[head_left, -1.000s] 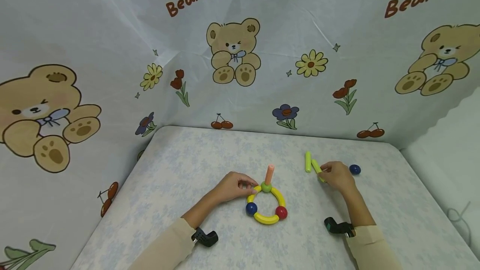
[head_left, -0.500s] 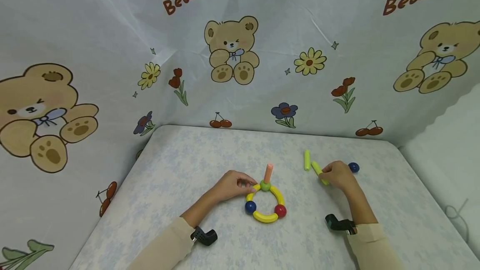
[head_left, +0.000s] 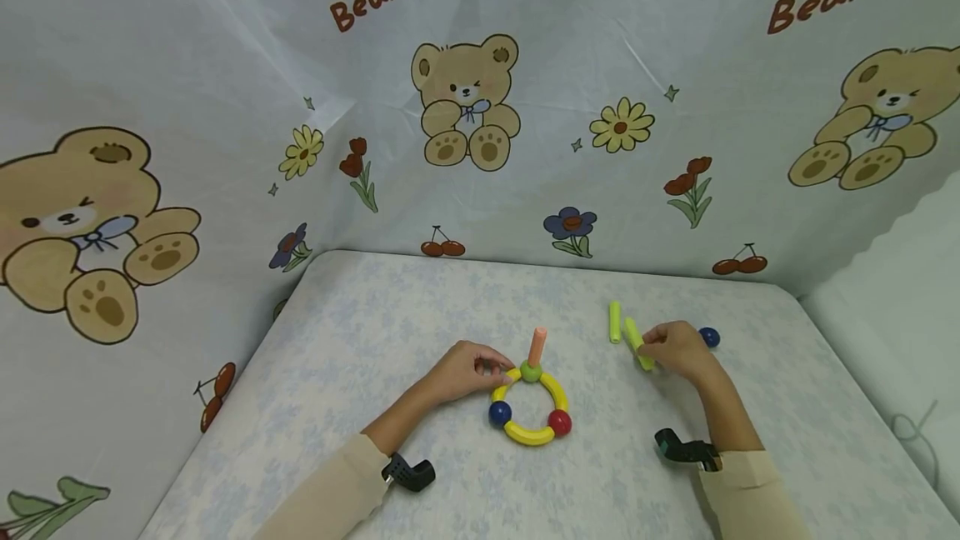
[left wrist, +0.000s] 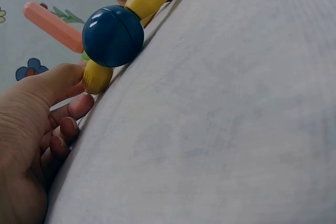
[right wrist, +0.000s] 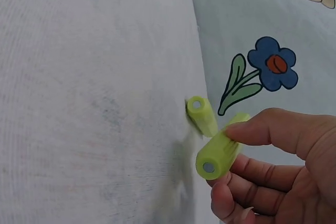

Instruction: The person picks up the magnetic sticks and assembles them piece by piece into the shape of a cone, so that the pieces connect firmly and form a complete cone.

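Observation:
A ring of curved yellow rods (head_left: 529,435) lies on the table, joined by a blue ball (head_left: 500,414), a red ball (head_left: 559,422) and a green ball (head_left: 531,372). From the green ball an orange rod (head_left: 537,347) stands up. My left hand (head_left: 468,369) pinches the ring's left yellow rod (left wrist: 97,77) between thumb and fingers. With thumb and fingers my right hand (head_left: 678,350) holds a light green magnetic rod (right wrist: 218,153), whose grey end disc shows in the right wrist view. A second light green rod (head_left: 615,322) lies just left of it.
A loose blue ball (head_left: 709,337) sits beyond my right hand, partly hidden by it. Behind the table (head_left: 420,298) hangs a printed bear cloth (head_left: 525,23). A pale cable (head_left: 918,440) lies off the table's right side.
The light green rod in my right hand has tilted a little and appears slightly raised. My left hand and the ring have stayed in place.

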Motion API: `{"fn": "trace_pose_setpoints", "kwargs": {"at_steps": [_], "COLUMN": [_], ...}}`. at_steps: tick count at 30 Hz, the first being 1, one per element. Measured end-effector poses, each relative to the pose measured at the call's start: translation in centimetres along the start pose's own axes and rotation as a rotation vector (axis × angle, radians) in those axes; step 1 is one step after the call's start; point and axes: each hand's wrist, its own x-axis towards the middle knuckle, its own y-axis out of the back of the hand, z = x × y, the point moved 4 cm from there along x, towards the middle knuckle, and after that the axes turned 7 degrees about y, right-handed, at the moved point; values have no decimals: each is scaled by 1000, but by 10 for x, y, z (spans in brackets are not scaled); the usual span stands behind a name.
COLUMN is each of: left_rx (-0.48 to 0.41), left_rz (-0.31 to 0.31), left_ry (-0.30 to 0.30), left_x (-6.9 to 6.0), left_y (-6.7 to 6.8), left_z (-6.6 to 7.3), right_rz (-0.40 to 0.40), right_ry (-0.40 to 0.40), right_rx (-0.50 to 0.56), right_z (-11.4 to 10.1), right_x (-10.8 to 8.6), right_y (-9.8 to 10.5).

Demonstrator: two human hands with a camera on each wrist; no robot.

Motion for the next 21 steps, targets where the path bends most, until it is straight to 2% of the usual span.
{"fn": "trace_pose_setpoints", "kwargs": {"at_steps": [6,11,21], "left_rx": [-5,-13,-63], "left_rz": [20,22,37], "left_ry": [13,18,75], "left_x": [1,2,3], "left_y": [2,4,7], "left_z": [-1,-1,-6], "right_rz": [9,29,-34], "right_ry": [163,320,475], "right_rx": [94,114,168], "right_z": [-14,-25,-45], "right_x": [0,1,-2], "right_y": [0,-4,-17]}}
